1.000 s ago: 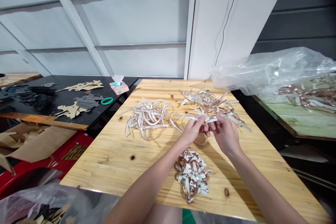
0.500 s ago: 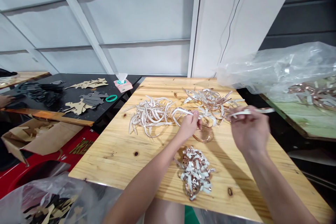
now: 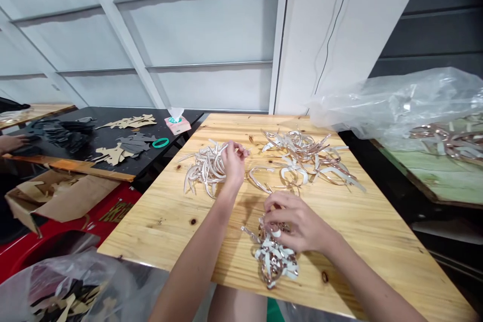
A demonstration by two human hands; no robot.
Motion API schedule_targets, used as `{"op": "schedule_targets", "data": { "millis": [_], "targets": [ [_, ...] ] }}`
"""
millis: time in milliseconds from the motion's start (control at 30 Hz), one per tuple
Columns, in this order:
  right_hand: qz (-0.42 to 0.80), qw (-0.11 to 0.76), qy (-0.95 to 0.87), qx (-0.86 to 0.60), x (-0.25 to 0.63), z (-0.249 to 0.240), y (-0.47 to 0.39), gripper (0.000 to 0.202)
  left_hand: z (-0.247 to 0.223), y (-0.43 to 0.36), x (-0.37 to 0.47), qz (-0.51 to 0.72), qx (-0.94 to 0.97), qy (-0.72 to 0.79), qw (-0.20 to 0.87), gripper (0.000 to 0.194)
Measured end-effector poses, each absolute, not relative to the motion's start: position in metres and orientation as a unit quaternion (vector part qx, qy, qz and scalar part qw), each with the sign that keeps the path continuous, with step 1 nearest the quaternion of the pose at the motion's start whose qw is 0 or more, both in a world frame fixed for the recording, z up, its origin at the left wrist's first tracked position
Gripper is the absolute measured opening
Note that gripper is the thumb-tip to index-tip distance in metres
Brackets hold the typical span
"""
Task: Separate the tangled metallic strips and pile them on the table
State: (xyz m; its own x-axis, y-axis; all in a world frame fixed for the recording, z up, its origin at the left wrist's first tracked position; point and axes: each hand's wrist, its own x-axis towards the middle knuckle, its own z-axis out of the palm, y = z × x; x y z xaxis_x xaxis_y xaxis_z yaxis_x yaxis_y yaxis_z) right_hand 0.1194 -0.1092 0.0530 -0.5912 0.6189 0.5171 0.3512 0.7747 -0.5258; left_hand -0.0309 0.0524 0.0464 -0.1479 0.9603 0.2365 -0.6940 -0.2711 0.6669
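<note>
My left hand [image 3: 234,163] hovers at the right side of a pile of thin, pale strips [image 3: 206,168]; its fingers are loosely bent and apart, with no strip seen in them. Over the top of a heap of short, shiny copper-and-white pieces [image 3: 277,261] is my right hand [image 3: 300,221]. Its fingers are curved and spread, touching or just above those pieces, and the hand hides part of the heap. Behind it lies a loose tangle of longer copper-and-white strips [image 3: 302,146], with one looped strip [image 3: 256,178] lying between the two piles.
The wooden table [image 3: 162,221] stands beside a black table with grey and tan cut pieces [image 3: 128,121], a green tape ring [image 3: 160,143] and a tissue box [image 3: 177,125]. Clear plastic sheeting [image 3: 411,100] hangs over more strips at right. Another person's hand [image 3: 13,143] shows far left.
My left hand has moved left to the pale pile and released its strip. My right hand has come down and left onto the short pieces; the strip it held no longer shows there.
</note>
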Motion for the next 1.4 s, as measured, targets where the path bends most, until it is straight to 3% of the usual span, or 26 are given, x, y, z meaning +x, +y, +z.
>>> {"op": "schedule_targets", "data": {
  "millis": [133,267,400,567,667,800,933,1067,1267,1400],
  "targets": [
    [0.23,0.269,-0.896,-0.268,0.112,0.046,-0.111,0.011,0.042,0.064,-0.041,0.713,0.276,0.235,0.599,0.027],
    [0.255,0.232,-0.895,-0.283,0.11,0.045,-0.113,0.017,0.038,0.046,-0.028,0.611,0.474,0.278,0.57,0.037],
    [0.273,0.209,-0.891,-0.298,0.111,0.052,-0.114,0.028,0.038,0.023,-0.019,0.455,0.743,0.329,0.364,0.038],
    [0.322,0.218,-0.866,-0.314,0.109,0.056,-0.113,0.056,0.031,0.017,-0.017,0.294,0.901,0.259,0.185,0.026],
    [0.379,0.245,-0.844,-0.289,0.109,0.054,-0.113,0.047,0.024,0.019,-0.017,0.201,0.949,0.2,0.138,0.022],
    [0.46,0.217,-0.824,-0.25,0.111,0.053,-0.111,0.027,0.02,0.018,-0.013,0.149,0.964,0.192,0.109,0.021],
    [0.491,0.215,-0.812,-0.232,0.111,0.055,-0.109,0.041,0.016,0.016,-0.003,0.161,0.961,0.203,0.092,0.021],
    [0.445,0.337,-0.773,-0.3,0.113,0.055,-0.107,0.045,0.016,0.014,0.003,0.219,0.941,0.212,0.15,0.025],
    [0.168,0.575,-0.597,-0.534,0.129,0.036,-0.092,0.023,0.028,0.0,-0.004,0.377,0.851,0.255,0.262,0.02],
    [0.07,0.596,-0.546,-0.584,0.133,0.028,-0.085,0.04,0.035,-0.007,-0.004,0.409,0.811,0.263,0.326,0.019]
  ]
}}
